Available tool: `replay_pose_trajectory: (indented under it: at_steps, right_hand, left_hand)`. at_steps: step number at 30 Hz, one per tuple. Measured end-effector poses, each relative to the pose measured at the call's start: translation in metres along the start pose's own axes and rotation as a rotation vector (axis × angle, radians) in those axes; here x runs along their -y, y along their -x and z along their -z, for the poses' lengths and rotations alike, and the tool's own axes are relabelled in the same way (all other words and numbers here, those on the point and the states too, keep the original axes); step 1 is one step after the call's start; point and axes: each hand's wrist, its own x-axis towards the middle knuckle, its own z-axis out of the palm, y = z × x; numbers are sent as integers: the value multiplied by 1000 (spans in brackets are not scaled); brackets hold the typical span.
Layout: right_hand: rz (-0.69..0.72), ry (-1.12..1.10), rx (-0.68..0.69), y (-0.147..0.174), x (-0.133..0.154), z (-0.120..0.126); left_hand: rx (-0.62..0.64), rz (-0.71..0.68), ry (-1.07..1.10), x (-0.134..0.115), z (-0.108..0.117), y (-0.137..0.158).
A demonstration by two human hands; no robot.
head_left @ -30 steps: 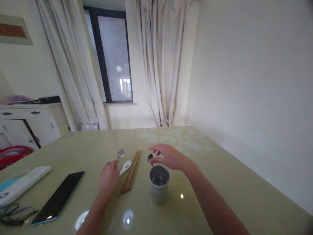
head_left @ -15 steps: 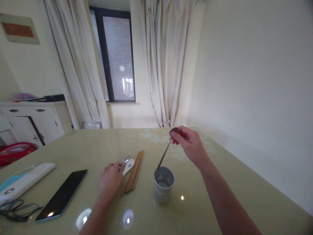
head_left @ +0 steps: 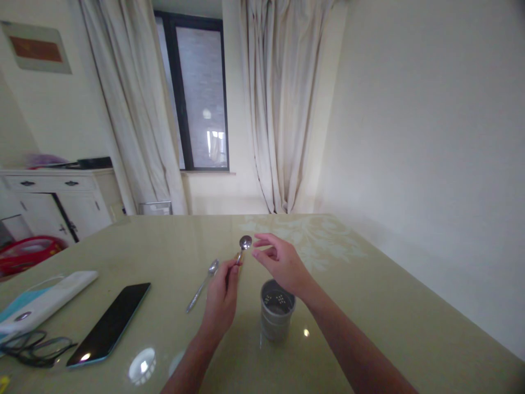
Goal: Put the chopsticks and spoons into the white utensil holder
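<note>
My left hand (head_left: 223, 298) is closed round the handle of a metal spoon (head_left: 245, 242), whose round bowl points up and away. My right hand (head_left: 283, 261) is just right of that bowl, fingers apart and holding nothing. Below my right hand stands a grey cup (head_left: 276, 323) with small holes in its bottom. A second metal spoon (head_left: 200, 287) lies on the table left of my left hand. Tips of the chopsticks (head_left: 241, 267) show just beyond my left hand, which hides the rest. The white spoon is out of sight.
A black phone (head_left: 110, 323) lies to the left on the glossy table (head_left: 353, 339). Beyond it are a white oblong device (head_left: 53, 301) and dark-framed glasses (head_left: 33, 347). A wall (head_left: 426, 164) runs along the right side.
A thin-handled utensil, held in my right hand with its handle in the cup, has left the cup. My left hand has lifted and now grips a metal spoon; my right hand is released and moved left.
</note>
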Motion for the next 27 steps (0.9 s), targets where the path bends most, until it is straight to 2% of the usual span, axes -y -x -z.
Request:
replay_pose_trajectory:
  at_steps: [3, 6, 8, 11, 13, 16, 21, 24, 27]
  right_hand:
    - [51, 107, -42, 0, 12, 19]
    - [91, 178, -30, 12, 22, 35]
    - [93, 195, -60, 31, 14, 40]
    - [133, 191, -170, 67, -21, 40]
    - [122, 187, -169, 89, -47, 37]
    - [25, 99, -58, 106, -72, 33]
    - [-43, 18, 124, 105, -73, 23]
    - [-64, 12, 132, 104, -73, 18]
    - [-80, 0, 117, 103, -76, 16]
  left_hand:
    - [-24, 30, -192, 23, 8, -13]
    - [49, 93, -471, 40, 12, -16]
    - [119, 118, -647, 45, 12, -15]
    - [209, 89, -826, 45, 9, -13]
    - [238, 67, -887, 43, 7, -14]
    - [272, 53, -950, 42, 6, -14]
    - [333, 95, -1005, 48, 9, -14]
    - [319, 109, -1025, 50, 11, -14]
    - [283, 29, -970, 48, 7, -12]
